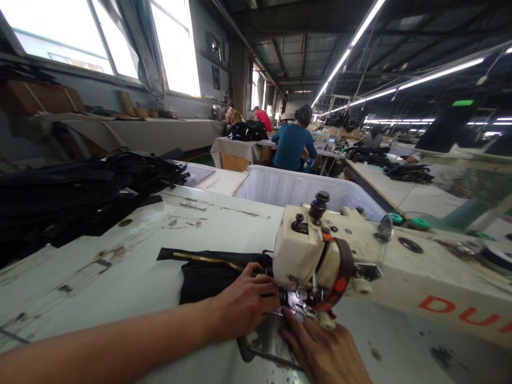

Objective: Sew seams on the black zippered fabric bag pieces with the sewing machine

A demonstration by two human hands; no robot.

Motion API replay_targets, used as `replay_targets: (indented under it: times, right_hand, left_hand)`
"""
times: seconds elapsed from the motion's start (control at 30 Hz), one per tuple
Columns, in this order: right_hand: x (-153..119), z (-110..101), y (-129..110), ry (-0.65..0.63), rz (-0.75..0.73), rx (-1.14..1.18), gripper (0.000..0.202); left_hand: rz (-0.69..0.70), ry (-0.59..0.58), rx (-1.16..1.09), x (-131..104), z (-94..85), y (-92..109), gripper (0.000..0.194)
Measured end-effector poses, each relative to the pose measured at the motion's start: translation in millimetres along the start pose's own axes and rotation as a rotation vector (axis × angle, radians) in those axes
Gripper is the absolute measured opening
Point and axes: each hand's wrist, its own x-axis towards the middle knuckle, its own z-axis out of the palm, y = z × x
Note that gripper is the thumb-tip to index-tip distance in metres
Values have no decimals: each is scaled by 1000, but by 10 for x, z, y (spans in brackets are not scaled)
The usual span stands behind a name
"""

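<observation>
A black fabric piece (206, 280) lies on the table left of the sewing machine (300, 250). Along its upper edge runs a zipper (212, 260) with gold teeth, its tape end reaching out to the left. My left hand (252, 298) is closed on the fabric and zipper close to the needle area, fingers bent over the material. My right hand (326, 349) rests by the lit presser foot (298, 304), fingers stretched out over the metal plate (268, 341). The machine head hides the material under the needle.
Dark fabric pieces (80, 186) are heaped at the left on the worn table (160, 229). Behind the machine stands a white plastic bin (272, 184). Farther back, a person in a blue top (294, 146) sits at another table. A green fan (480, 197) is at the right.
</observation>
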Motion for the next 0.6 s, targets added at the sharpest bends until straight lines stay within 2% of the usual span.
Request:
replay_targets:
  times: [0.23, 0.43, 0.53, 0.6]
  right_hand:
    - [0, -17, -3, 37, 7, -27, 34]
    - [-1, -36, 28, 14, -10, 19, 37]
    - [21, -63, 83, 68, -55, 65, 37]
    - [26, -61, 124, 94, -72, 120, 35]
  left_hand:
    - [1, -10, -4, 47, -26, -119, 11]
    - [-34, 22, 33, 56, -4, -44, 12]
    - [10, -16, 42, 18, -115, -13, 15]
    - [49, -48, 38, -38, -305, -17, 22]
